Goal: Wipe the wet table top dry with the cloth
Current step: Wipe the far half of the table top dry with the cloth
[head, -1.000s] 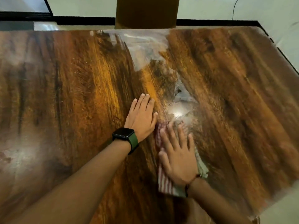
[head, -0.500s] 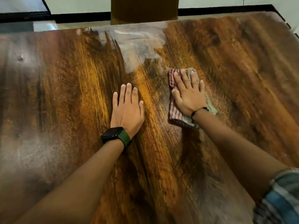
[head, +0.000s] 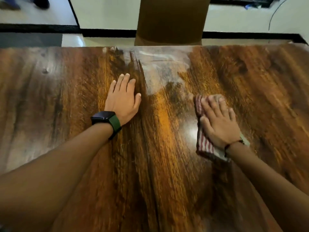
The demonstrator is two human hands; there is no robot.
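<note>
A dark wooden table top (head: 66, 97) fills the view, glossy with a pale wet sheen (head: 160, 64) near its far edge. My right hand (head: 219, 121) lies flat, fingers straight, pressing a red-and-white striped cloth (head: 204, 146) onto the wood right of centre. The cloth sticks out on the hand's left and below the wrist. My left hand (head: 123, 97), with a black watch on a green strap, rests palm down on the bare wood left of the wet patch, fingers straight and together.
A brown chair back (head: 172, 19) stands just beyond the table's far edge. A bright light reflection (head: 192, 131) shines on the wood left of the cloth. Pale floor and black skirting lie beyond the table.
My right hand slid the cloth away from me across the wood, then back toward me and to the right. The left hand stayed flat on the table.
</note>
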